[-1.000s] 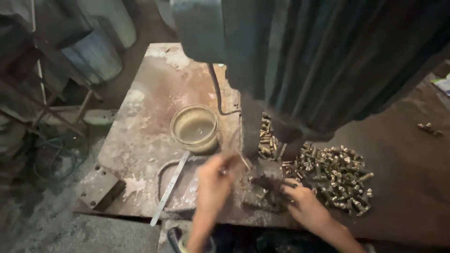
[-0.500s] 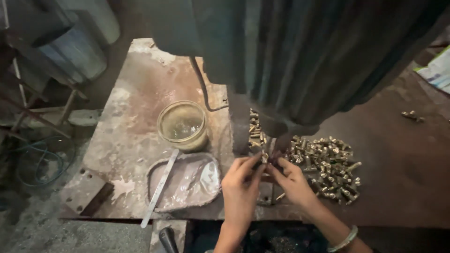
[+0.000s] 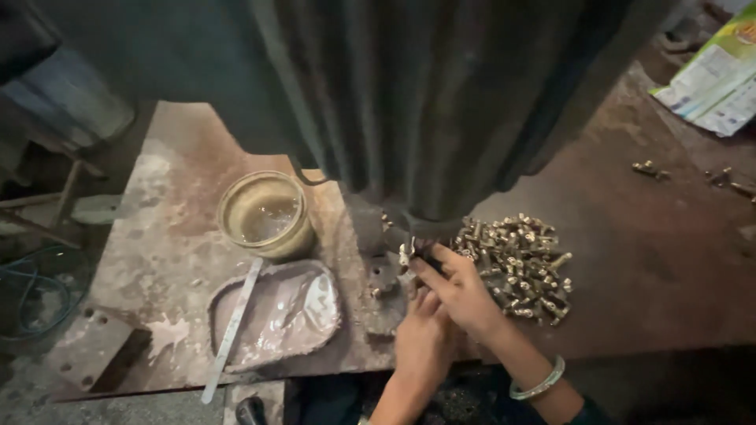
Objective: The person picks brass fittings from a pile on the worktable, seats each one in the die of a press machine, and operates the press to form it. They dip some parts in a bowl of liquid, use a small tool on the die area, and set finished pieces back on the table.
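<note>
Head view: a small brass part (image 3: 407, 253) sits pinched in the right hand (image 3: 461, 291) under the dark machine (image 3: 425, 102) — left hand (image 3: 423, 340) just below, its grip unclear — beside a brass heap (image 3: 520, 267), bowl (image 3: 266, 214) and tray (image 3: 276, 315) on the desk (image 3: 646, 260).

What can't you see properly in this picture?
- Head view: the big dark machine body hides whatever sits under it, above the hands.
- The small part at the right hand fingertips is too small and dim to name.
- The left hand fingers are partly hidden by the right hand; whether they hold anything is unclear.
- Single pieces in the pile of brass parts blur together.
- The liquid in the round tin is murky.
</note>
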